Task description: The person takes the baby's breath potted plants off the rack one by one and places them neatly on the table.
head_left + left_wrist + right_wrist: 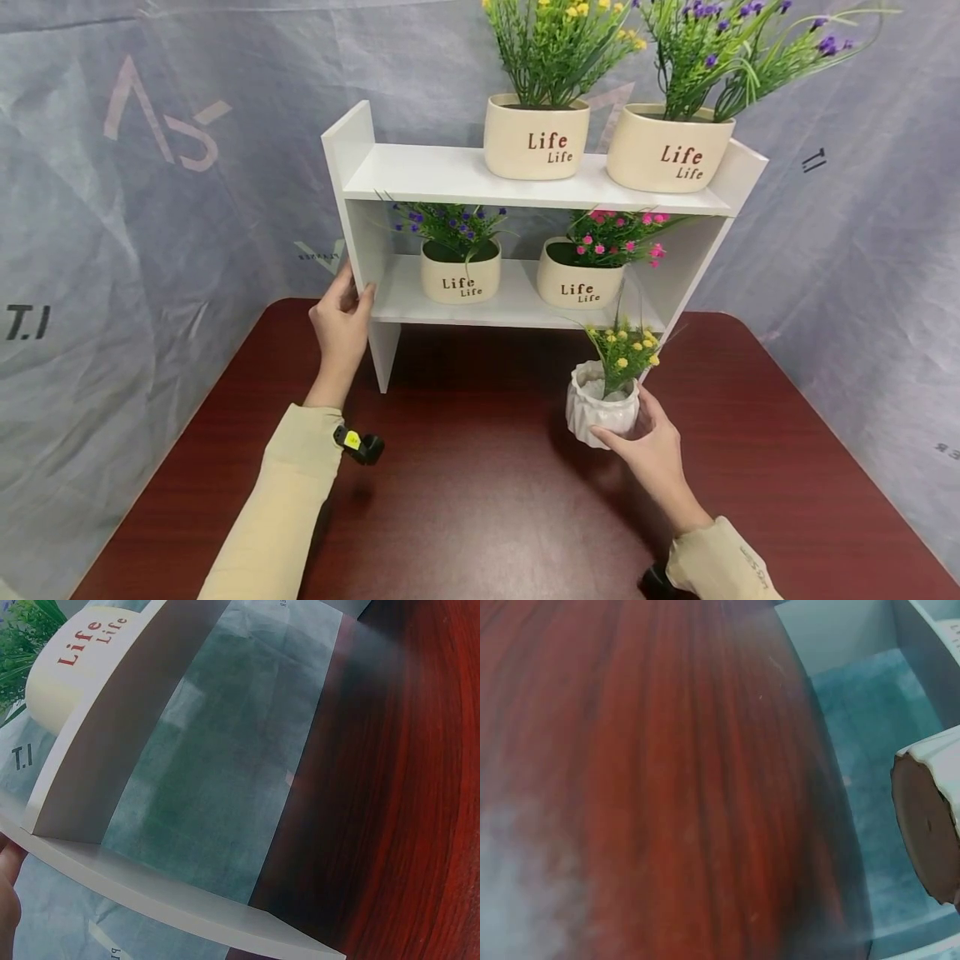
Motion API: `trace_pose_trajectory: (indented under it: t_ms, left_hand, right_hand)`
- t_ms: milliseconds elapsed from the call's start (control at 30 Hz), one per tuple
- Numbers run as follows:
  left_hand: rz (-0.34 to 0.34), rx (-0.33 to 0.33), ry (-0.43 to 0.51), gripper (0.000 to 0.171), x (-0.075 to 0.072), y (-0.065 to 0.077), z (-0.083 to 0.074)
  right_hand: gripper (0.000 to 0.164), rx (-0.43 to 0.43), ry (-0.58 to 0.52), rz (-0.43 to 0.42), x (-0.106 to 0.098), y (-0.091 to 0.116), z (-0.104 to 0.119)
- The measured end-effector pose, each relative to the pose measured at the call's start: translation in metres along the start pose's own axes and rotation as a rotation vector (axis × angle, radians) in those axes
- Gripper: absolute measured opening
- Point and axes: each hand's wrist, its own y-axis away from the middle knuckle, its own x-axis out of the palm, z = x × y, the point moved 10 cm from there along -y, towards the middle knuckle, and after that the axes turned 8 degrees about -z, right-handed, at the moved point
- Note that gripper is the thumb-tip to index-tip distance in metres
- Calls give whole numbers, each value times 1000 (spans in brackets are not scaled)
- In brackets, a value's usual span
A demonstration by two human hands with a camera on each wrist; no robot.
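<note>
My left hand (341, 321) grips the left side panel of a white two-tier shelf (420, 171), thumb at the front edge and fingers partly hidden behind the panel. In my right hand (651, 446) is a small white ribbed flowerpot (588, 410) with yellow flowers (628, 348), pinched by its right side. The flowerpot (928, 829) shows its underside in the right wrist view, so it is raised off the table. It hangs in front of the shelf's lower right part. Part of the left hand (7, 892) shows beside the shelf panel (150, 889) in the left wrist view.
Two cream "Life" planters, yellow-flowered (517, 137) and purple-flowered (637, 154), stand on the upper board. The lower board holds a purple-flowered planter (438, 279) and a pink-flowered planter (558, 279). Everything stands on a dark red wooden table (480, 500), with grey cloth (187, 208) behind.
</note>
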Motion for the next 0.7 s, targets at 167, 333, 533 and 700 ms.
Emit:
trace_pose_trajectory:
  t_ms: [167,333,533,700]
  left_hand:
    - [4,-2,-10,47,1,1,-5]
    - [17,-14,-23,47,-1,4,-27]
    - [6,-22,-21,47,-1,2,-13]
    - [0,-6,-10,47,0,0,1]
  right_hand:
    - [88,7,48,-12,-7,1,-8]
    - [86,37,64,-24,-13,0,-15]
    - [85,100,70,-15,-16,-2,-25]
    - [85,148,79,-8,-16,-3,-35]
